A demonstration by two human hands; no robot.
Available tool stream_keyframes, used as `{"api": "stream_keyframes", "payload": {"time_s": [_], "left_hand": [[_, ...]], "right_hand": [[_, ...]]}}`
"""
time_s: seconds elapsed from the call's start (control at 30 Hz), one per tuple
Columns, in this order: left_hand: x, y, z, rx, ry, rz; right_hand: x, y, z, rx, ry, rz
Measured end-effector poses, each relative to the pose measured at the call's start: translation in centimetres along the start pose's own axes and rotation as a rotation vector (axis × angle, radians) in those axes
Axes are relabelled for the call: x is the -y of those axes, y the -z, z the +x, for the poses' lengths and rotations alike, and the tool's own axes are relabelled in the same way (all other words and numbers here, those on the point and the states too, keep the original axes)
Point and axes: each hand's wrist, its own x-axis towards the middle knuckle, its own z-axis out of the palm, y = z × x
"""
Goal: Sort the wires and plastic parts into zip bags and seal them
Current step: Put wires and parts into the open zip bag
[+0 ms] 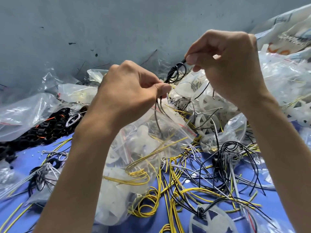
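Observation:
My left hand (pixel 127 91) pinches the lower part of a black wire bundle (pixel 176 74), whose ends trail down into the open mouth of a clear zip bag (pixel 143 148) with a red seal strip. My right hand (pixel 225 64) pinches the upper end of the same bundle, which is looped into small coils between both hands. The bag holds yellow wires (pixel 139 172) and white plastic parts. Loose yellow, black and grey wires (pixel 210 174) lie tangled on the blue surface below.
A heap of black plastic rings (pixel 42 128) lies at left beside clear bags (pixel 21 113). More clear bags with white plastic parts (pixel 286 78) pile up at right. A grey wall (pixel 101 22) stands behind. A white plastic wheel-like part (pixel 210 221) sits at the bottom.

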Motion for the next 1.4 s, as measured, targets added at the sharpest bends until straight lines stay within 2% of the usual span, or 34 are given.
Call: {"api": "stream_keyframes", "payload": {"time_s": [0.13, 0.23, 0.43, 0.63, 0.73, 0.97, 1.13, 1.33, 1.4], "left_hand": [[-0.2, -0.4, 0.2, -0.043, -0.029, 0.058], [0.2, -0.1, 0.4, -0.119, -0.066, 0.017], [0.1, 0.2, 0.5, -0.169, -0.090, -0.144], [-0.8, -0.1, 0.6, -0.346, -0.070, -0.355], [-1.0, -0.2, 0.6, -0.410, -0.048, -0.438], [-1.3, -0.5, 0.5, -0.490, -0.014, -0.459], [-1.5, -0.7, 0.4, -0.458, -0.021, -0.465], [-0.5, 0.4, 0.5, -0.189, -0.026, -0.457], [-0.3, 0.7, 0.5, -0.247, -0.054, -0.350]], "right_hand": [[-0.3, 0.2, 0.0, 0.097, -0.015, -0.023], [-0.3, 0.1, 0.0, 0.122, -0.013, -0.008], [0.2, -0.2, -0.3, 0.234, -0.060, 0.228], [1.3, -1.2, -0.7, 0.252, -0.103, 0.452], [1.6, -1.3, -1.0, 0.366, -0.087, 0.522], [1.8, -1.4, -1.2, 0.404, -0.119, 0.663], [1.7, -1.4, -1.1, 0.385, -0.157, 0.675], [1.7, -1.6, -1.1, 0.338, -0.214, 0.644], [1.6, -1.7, -0.9, 0.267, -0.265, 0.642]]}}
